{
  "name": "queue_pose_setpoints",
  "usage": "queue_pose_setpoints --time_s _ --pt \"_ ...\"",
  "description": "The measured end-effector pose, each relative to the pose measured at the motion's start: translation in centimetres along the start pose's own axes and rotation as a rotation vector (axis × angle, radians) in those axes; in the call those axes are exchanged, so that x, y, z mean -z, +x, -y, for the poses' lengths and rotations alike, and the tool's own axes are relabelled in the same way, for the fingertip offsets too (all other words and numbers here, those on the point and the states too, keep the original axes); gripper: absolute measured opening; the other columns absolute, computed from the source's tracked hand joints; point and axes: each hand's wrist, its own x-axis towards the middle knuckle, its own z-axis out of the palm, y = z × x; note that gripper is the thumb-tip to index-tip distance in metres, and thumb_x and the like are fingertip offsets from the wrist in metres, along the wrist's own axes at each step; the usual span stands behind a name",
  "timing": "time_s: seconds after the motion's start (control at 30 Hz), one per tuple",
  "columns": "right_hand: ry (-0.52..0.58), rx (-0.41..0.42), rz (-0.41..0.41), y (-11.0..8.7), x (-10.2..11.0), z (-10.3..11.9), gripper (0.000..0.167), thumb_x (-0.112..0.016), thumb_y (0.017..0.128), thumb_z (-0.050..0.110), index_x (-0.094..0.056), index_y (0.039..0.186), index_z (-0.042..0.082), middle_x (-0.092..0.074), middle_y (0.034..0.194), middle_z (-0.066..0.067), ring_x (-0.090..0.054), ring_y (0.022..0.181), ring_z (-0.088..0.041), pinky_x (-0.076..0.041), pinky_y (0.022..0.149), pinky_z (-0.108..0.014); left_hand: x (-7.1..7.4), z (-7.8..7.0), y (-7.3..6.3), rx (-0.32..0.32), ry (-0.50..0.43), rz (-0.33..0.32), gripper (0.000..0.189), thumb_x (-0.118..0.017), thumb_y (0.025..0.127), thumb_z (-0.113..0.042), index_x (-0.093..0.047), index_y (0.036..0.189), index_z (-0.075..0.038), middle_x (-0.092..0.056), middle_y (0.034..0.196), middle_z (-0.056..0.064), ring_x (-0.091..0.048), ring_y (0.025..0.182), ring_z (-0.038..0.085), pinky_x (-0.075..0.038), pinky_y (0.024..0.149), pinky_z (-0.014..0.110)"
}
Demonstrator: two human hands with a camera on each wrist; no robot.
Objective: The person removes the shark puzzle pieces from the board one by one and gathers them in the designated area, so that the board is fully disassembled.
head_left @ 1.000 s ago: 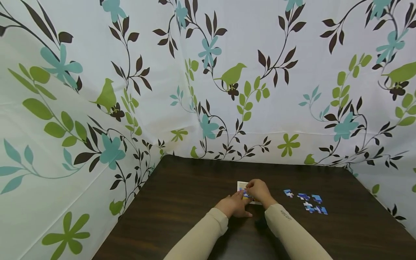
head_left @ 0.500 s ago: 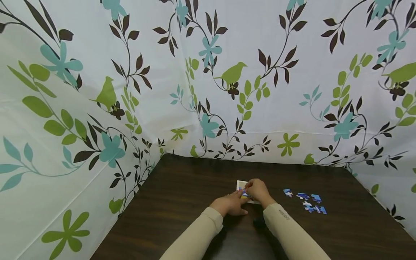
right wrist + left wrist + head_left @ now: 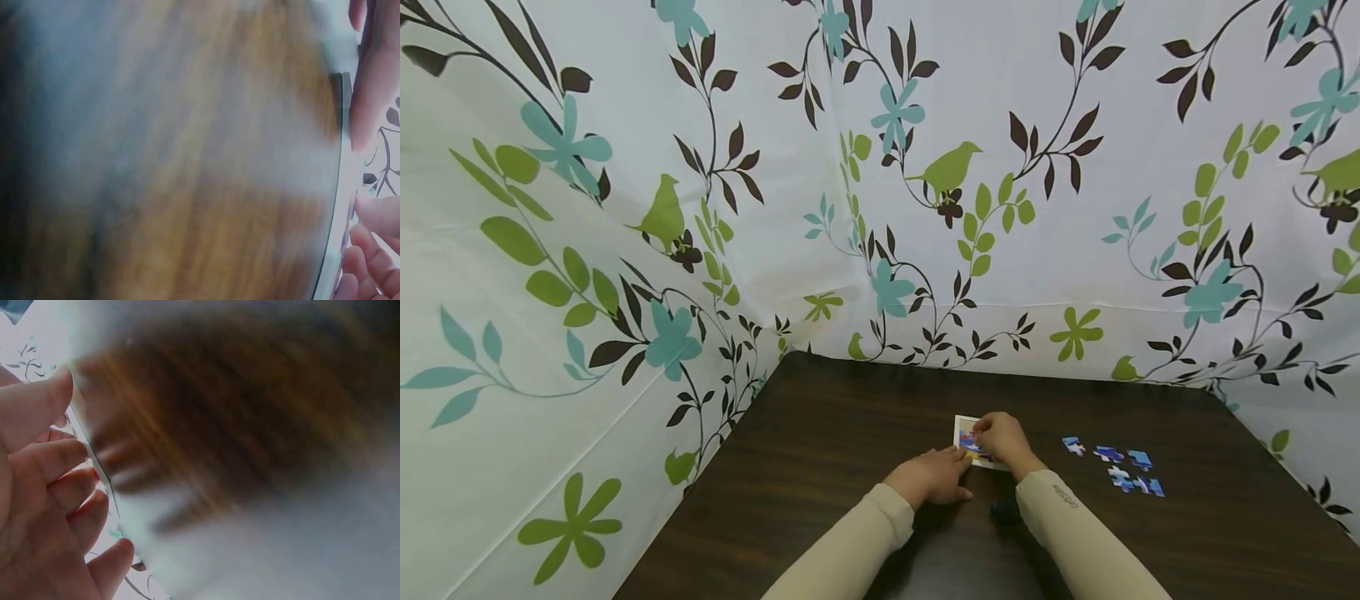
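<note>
A small jigsaw puzzle in a white-edged tray lies on the dark table, its colourful picture partly covered by my hands. My left hand rests palm down at the tray's lower left, with extended fingers reaching its edge. Over the tray's right side, my right hand has curled fingers and pinches a small puzzle piece against the picture; the piece is mostly hidden. In the left wrist view, relaxed fingers show along the left side. The tray's pale edge runs beside fingers in the right wrist view.
Several loose blue-and-white puzzle pieces lie on the table to the right of the tray. A white cloth printed with leaves, flowers and birds hangs behind and to the left of the table.
My left hand has drawn back slightly, so more of the puzzle picture shows. My right hand stays over the tray with small shifts. The head view has turned a little left.
</note>
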Motion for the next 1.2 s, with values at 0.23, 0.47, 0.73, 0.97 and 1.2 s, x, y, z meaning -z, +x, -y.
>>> queue_pose_setpoints --time_s 0.23,0.47,0.73,0.97,1.2 --pt "-0.04 0.005 0.002 0.0 0.0 0.0 0.01 -0.073 0.085 0.01 -0.075 0.092 0.004 -0.071 0.092 -0.01 -0.061 0.08 -0.023 -0.053 0.073 -0.042 0.2 -0.5 0.0 0.003 0.017 0.009 0.068 -0.055 0.098 -0.051 -0.035 0.155 -0.022 -0.026 0.164 -0.006 -0.024 0.151 0.011 -0.03 0.121 0.035" --pt "-0.065 -0.01 -0.017 0.0 0.0 0.1 0.015 -0.072 0.088 0.018 -0.072 0.09 0.003 -0.07 0.094 -0.012 -0.061 0.08 -0.024 -0.052 0.075 -0.043 0.2 -0.7 0.3 0.003 0.001 0.011 0.068 -0.056 0.097 -0.052 -0.036 0.155 -0.023 -0.027 0.164 -0.007 -0.025 0.151 0.01 -0.031 0.12 0.036" --pt "0.026 -0.039 -0.025 -0.2 -0.1 0.3 0.011 -0.069 0.089 0.013 -0.065 0.094 0.004 -0.066 0.098 -0.014 -0.06 0.086 -0.026 -0.051 0.078 -0.043 0.2 -0.8 0.4 0.004 -0.013 0.022 0.068 -0.057 0.097 -0.052 -0.037 0.155 -0.023 -0.027 0.164 -0.007 -0.026 0.151 0.01 -0.032 0.12 0.036" --pt "0.149 -0.029 -0.046 -0.3 0.2 -0.2 0.008 -0.063 0.09 0.004 -0.067 0.097 0.003 -0.068 0.099 -0.015 -0.062 0.086 -0.026 -0.052 0.072 -0.037 0.6 -0.9 0.1 0.013 -0.003 0.022 0.067 -0.057 0.097 -0.051 -0.037 0.154 -0.023 -0.028 0.163 -0.007 -0.026 0.151 0.01 -0.033 0.12 0.037" --pt "0.175 -0.01 -0.068 -0.4 2.0 -1.4 0.01 -0.064 0.091 0.003 -0.07 0.098 0.0 -0.069 0.1 -0.017 -0.063 0.09 -0.028 -0.053 0.074 -0.037 0.5 -0.6 0.0 0.028 -0.004 0.017 0.066 -0.058 0.096 -0.051 -0.04 0.153 -0.022 -0.031 0.162 -0.006 -0.028 0.15 0.011 -0.033 0.119 0.036"
